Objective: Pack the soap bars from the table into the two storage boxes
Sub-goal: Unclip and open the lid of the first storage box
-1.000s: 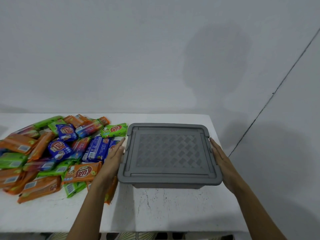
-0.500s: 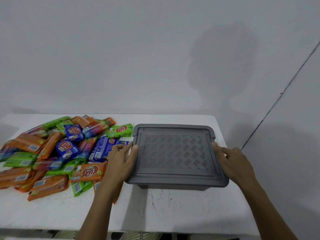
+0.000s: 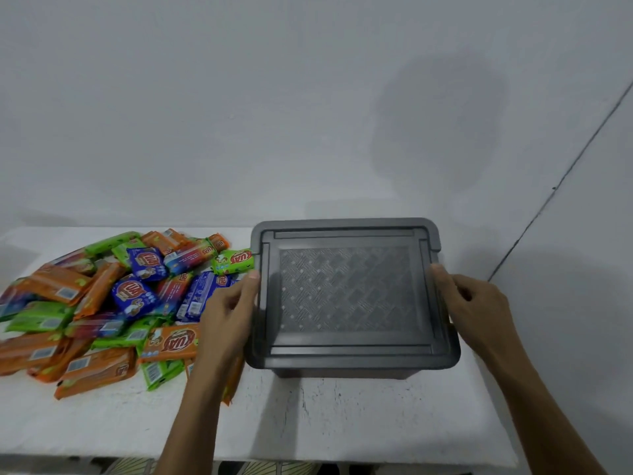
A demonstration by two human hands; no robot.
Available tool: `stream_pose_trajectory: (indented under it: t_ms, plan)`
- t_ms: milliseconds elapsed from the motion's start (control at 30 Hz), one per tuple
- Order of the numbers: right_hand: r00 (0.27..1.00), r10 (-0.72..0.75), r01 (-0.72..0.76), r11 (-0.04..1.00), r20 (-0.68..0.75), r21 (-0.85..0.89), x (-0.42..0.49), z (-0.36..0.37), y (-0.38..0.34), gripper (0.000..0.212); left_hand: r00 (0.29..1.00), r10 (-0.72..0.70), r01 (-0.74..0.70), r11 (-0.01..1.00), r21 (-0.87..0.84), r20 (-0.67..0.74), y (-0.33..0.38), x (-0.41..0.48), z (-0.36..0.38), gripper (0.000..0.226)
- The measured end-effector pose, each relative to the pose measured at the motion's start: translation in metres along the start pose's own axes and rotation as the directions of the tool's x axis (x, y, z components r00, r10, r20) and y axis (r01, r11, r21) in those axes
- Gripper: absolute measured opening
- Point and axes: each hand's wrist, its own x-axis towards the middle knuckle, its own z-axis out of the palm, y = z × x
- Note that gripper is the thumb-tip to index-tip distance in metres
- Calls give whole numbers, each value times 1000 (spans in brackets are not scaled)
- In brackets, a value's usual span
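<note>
A grey storage box [image 3: 349,366] with its patterned lid [image 3: 346,293] closed stands on the right half of the white table [image 3: 308,416]. My left hand [image 3: 229,313] grips the lid's left edge and my right hand [image 3: 476,310] grips its right edge. A heap of wrapped soap bars [image 3: 102,303] in orange, green and blue lies on the table's left half, touching the box's left side. Only one box is in view.
A plain grey wall rises right behind the table. The table's right edge [image 3: 493,389] lies just past the box, with a wall corner line [image 3: 555,186] beyond it. The front strip of the table is bare white, with scuffs.
Both hands have slid from the box's sides up onto the lid's edges, fingers curling over the rim. The view has shifted slightly and the box sits a little farther back.
</note>
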Motion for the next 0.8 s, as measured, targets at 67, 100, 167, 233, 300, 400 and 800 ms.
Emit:
stream_pose_trajectory:
  t_ms: [67, 100, 167, 233, 300, 400, 800]
  plan:
    - [1000, 29, -26, 981, -11, 193, -1, -9, -11, 60, 998, -24, 17, 993, -121, -61, 15, -7, -6, 55]
    - [999, 50, -46, 955, -6, 293, -2, -13, -17, 61, 996, -54, 41, 982, -183, -66, 22, -9, -10, 52]
    - [997, 77, -74, 898, 10, 435, -1, -23, -27, 57, 993, -119, 110, 942, -317, -9, 32, -9, -21, 52]
    - [994, 104, -110, 845, 41, 524, 2, -31, -35, 50, 985, -157, 169, 874, -456, 65, 40, -7, -30, 51]
    - [982, 148, -189, 762, 118, 619, 10, -36, -36, 52, 982, -147, 190, 822, -537, 122, 44, -2, -35, 55]
    - [956, 159, -291, 625, 247, 724, 25, -39, -34, 57, 975, -151, 220, 784, -580, 166, 45, 12, -33, 60]
    - [965, -107, -3, 908, 239, 420, 106, -13, -21, 43, 976, 110, -87, 988, -128, 189, 38, 89, -15, 39]
